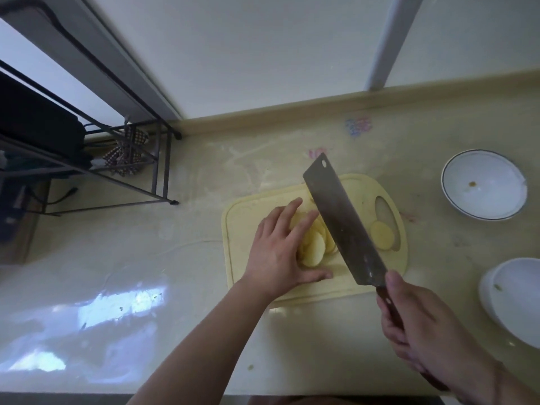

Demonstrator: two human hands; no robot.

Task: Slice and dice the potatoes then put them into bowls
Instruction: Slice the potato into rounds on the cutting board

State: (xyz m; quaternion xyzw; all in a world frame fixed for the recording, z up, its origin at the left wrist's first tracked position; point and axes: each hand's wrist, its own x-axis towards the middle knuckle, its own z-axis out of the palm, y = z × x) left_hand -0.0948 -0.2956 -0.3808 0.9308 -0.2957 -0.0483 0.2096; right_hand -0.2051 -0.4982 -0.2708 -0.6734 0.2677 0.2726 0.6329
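Mid-frame, the left hand (280,247) lies flat with fingers spread over fanned potato slices (314,248) on the pale cutting board (233,223). The right hand (429,325) grips the cleaver (342,220), blade running lower right to upper left. One loose slice (382,234) sits right of it. Two white bowls (483,185) (514,299) at right look nearly empty.

The glossy cream desk (131,273) carries a pale yellow cutting board (242,226) at centre. Two white bowls stand right of it: far bowl (483,185), near bowl (514,299). A black wire rack (157,171) stands at the left rear, against the wall.
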